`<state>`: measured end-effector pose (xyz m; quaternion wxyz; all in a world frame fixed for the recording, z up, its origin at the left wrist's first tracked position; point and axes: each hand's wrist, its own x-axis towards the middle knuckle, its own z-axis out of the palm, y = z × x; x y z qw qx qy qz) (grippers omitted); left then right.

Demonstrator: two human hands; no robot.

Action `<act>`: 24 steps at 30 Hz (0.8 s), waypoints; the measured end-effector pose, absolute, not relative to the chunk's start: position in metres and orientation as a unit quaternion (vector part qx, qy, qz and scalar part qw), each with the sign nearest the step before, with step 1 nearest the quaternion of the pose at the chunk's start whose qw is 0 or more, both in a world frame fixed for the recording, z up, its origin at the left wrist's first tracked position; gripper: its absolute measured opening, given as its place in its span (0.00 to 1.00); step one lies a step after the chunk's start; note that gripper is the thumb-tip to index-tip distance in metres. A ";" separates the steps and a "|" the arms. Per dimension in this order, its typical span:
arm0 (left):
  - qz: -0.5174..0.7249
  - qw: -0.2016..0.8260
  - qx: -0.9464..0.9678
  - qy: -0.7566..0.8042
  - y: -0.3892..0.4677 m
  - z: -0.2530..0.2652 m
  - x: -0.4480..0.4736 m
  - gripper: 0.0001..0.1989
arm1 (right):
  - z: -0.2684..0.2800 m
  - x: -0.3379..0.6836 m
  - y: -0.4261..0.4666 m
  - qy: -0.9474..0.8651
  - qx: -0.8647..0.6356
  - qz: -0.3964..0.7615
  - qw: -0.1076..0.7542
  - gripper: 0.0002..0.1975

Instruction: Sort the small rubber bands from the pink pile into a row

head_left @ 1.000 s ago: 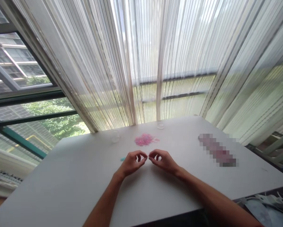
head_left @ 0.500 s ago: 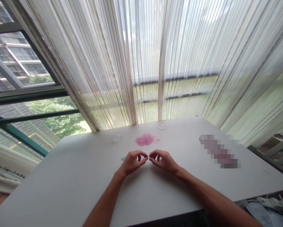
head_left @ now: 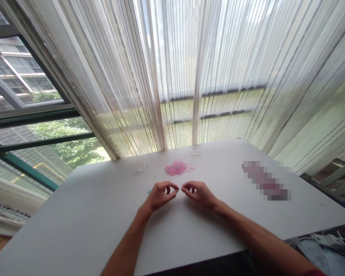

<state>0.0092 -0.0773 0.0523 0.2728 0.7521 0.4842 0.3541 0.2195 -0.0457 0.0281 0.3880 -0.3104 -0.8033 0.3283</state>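
Note:
Over the near middle of the white table (head_left: 83,214), my left hand (head_left: 161,194) and my right hand (head_left: 199,193) face each other, fingertips a small gap apart. Thumb and forefinger of each are pinched together. Whatever sits between the fingertips is too small to name; a faint pale speck shows in the gap. Just beyond the hands lies a loose pile of small pink and purple pieces (head_left: 178,168). A small turquoise item (head_left: 149,191) is partly hidden behind my left hand.
A clear container (head_left: 141,163) stands left of the pile, and a clear round lid or dish (head_left: 196,151) lies behind it. A pixelated reddish object (head_left: 264,180) is on the right. Sheer striped curtains (head_left: 126,76) hang behind the table; cables (head_left: 333,241) lie at lower right.
The pinched fingertips have drawn slightly farther apart, my left hand shifting a little left. The whole view has moved slightly; the pile looks the same.

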 end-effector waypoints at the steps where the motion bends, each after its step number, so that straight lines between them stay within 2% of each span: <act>1: 0.353 0.273 0.753 0.484 -0.077 0.053 0.009 0.08 | 0.028 0.219 -0.046 -0.804 -0.310 0.329 0.386 0.11; 10: 0.324 0.268 0.756 0.502 -0.081 0.071 0.003 0.12 | 0.030 0.219 -0.047 -0.812 -0.299 0.324 0.383 0.14; 16: 0.311 0.223 0.713 0.588 -0.084 0.092 -0.053 0.14 | 0.031 0.219 -0.047 -0.813 -0.293 0.319 0.388 0.13; 24: 0.333 0.215 0.651 0.648 -0.094 0.073 -0.096 0.19 | 0.031 0.219 -0.047 -0.816 -0.268 0.326 0.394 0.11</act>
